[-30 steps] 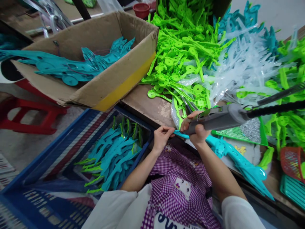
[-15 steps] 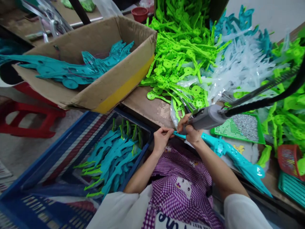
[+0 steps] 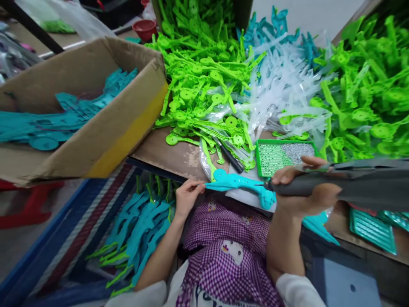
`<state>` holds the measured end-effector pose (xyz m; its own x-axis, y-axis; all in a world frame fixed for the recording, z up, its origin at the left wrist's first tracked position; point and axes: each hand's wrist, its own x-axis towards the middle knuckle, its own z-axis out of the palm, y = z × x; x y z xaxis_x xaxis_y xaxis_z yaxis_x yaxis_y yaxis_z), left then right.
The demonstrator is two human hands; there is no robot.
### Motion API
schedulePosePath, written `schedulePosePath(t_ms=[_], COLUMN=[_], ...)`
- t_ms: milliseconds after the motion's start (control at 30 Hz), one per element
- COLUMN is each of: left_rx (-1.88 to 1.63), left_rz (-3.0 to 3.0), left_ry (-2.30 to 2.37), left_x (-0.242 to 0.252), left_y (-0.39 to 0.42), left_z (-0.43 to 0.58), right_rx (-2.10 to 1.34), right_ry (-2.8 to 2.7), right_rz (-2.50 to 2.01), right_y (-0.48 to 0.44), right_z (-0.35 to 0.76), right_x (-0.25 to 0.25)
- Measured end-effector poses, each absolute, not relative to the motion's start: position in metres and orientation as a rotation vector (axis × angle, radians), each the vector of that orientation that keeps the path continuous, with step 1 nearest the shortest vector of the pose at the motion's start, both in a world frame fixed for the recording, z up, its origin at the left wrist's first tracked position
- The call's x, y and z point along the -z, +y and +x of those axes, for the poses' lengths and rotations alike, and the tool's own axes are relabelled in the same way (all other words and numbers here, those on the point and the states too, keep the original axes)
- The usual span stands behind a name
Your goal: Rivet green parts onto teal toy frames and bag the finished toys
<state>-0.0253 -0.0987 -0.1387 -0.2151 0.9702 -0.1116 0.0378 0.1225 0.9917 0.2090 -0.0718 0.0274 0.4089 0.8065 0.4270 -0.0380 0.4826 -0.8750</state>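
My left hand (image 3: 188,197) pinches the left tip of a long turquoise plastic part (image 3: 236,181) that lies across the table edge in front of me. Wrapped in my right hand (image 3: 306,187) is a grey electric screwdriver (image 3: 361,181), held nearly level with its bit pointing left at the part. The bit's tip is close to the part's surface; whether it touches a screw I cannot tell. Behind the part sits a green tray (image 3: 277,157) with small silvery screws in its right half. A dark-handled tool (image 3: 231,157) lies among the green pieces just beyond.
Bright green plastic pieces (image 3: 204,85) are heaped across the table, with translucent white pieces (image 3: 281,89) beside them. A cardboard box (image 3: 134,115) of turquoise parts stands at left. Below it, a blue crate (image 3: 47,260) holds assembled turquoise and green parts. Teal trays (image 3: 372,230) lie at right.
The screwdriver has swung from pointing down to lying level, bit to the left. The turquoise part has shifted left, its wide end now by my left hand. The view has turned right.
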Motion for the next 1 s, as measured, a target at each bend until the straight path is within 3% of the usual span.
schedulePosePath(t_ms=[200,300,433,1000], left_rx=[-1.136,-0.721,-0.318,-0.405], left_rz=[1.702,2.240,2.533,2.486], left_ry=[1.678,1.438,1.168,1.180], left_x=[0.100,0.075,0.068,0.085], left_y=[-0.095,-0.078,-0.054,-0.041], left_z=[-0.025,-0.004,0.027,0.034], right_rx=[-0.718,-0.691,-0.681,-0.667], right_ry=[-0.993,-0.986,-0.996,-0.973], right_rz=[-0.967,-1.020,-0.998,-0.953], right_y=[-0.047,-0.023,0.001,0.028], right_z=[0.264,0.278,0.284,0.298], right_x=[0.001,0.005,0.014,0.061])
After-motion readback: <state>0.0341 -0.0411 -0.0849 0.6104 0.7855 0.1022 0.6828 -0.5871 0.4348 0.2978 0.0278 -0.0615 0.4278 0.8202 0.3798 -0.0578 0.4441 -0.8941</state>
